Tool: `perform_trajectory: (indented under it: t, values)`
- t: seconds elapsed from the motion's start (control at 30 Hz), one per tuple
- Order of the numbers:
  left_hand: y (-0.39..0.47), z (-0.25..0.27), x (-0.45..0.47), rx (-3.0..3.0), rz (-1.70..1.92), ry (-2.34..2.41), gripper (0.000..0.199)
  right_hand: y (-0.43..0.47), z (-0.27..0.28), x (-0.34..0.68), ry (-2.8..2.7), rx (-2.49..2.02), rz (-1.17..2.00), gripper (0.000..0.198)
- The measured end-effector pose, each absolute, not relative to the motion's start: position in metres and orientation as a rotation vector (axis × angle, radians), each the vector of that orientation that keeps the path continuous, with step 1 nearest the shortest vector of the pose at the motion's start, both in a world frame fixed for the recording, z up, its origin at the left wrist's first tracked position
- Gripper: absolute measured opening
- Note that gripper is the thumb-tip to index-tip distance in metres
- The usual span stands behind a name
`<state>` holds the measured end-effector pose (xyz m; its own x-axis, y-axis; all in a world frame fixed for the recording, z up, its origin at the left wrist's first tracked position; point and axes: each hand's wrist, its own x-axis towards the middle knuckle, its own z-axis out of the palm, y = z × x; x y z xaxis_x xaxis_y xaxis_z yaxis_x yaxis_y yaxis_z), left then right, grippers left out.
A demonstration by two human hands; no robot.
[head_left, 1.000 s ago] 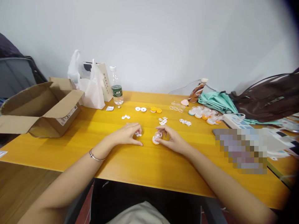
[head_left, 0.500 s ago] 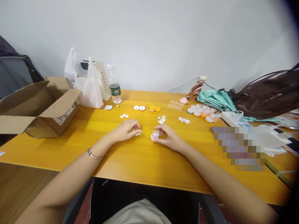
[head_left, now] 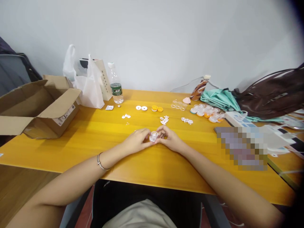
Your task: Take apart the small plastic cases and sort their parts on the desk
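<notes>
A small clear plastic dome-shaped piece with a pale flat base (head_left: 153, 136) is held just above or on the table between my hands. My right hand (head_left: 170, 139) has its thumb and fingers closed on its right side. From the left, my left hand (head_left: 137, 140) meets it with curled fingers and thumb; whether those fingers also hold a small part is hidden. Past my left hand are tiny clear rings (head_left: 128, 123) and several small white discs with stems (head_left: 126, 116). White cut-out plastic pieces (head_left: 164, 120) lie beyond my right hand.
Farther back are white rings (head_left: 141, 108), yellow round parts (head_left: 157, 109), clear rings (head_left: 178, 105) and assembled clear-topped pieces (head_left: 206, 112). A cardboard box (head_left: 64, 115), plastic bag (head_left: 89, 91) and water bottle (head_left: 117, 88) stand left. Right are a pixelated flat object (head_left: 242, 147) and brown bag (head_left: 268, 93).
My left hand has moved right, from over small white bits to the clear piece. My right hand has brought that piece slightly left. Tiny clear rings now show where my left hand was.
</notes>
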<state>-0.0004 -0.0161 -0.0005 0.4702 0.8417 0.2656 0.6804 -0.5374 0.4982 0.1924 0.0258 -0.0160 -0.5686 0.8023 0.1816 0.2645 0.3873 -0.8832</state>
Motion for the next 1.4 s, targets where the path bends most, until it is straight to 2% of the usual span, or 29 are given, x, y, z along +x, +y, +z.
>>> perform_trajectory:
  t: [0.2, 0.47, 0.67, 0.83, 0.97, 1.3, 1.4]
  values:
    - [-0.015, 0.003, -0.006, 2.365, 0.677, 1.212, 0.025, 0.023, -0.012, 0.195, -2.135, -0.854, 1.118, 0.02]
    - [-0.017, 0.006, -0.011, 2.428, 0.603, 1.13, 0.018, 0.019, -0.01, 0.194, -2.205, -0.822, 1.176, 0.022]
    - [-0.02, 0.007, -0.009, 2.42, 0.575, 1.202, 0.025, 0.017, -0.008, 0.193, -2.232, -0.827, 1.148, 0.026]
    - [-0.02, -0.001, 0.001, 2.364, 0.647, 1.232, 0.026, 0.012, -0.008, 0.189, -2.245, -0.862, 1.024, 0.04]
    - [-0.019, -0.005, 0.005, 2.28, 0.677, 1.287, 0.031, 0.011, -0.011, 0.185, -2.297, -0.9, 0.843, 0.034]
    - [-0.019, -0.006, 0.008, 2.192, 0.722, 1.247, 0.017, 0.008, -0.001, 0.188, -2.466, -0.651, 0.61, 0.012]
    - [-0.019, -0.007, 0.008, 2.204, 0.749, 1.263, 0.02, 0.006, 0.001, 0.189, -2.497, -0.603, 0.57, 0.017]
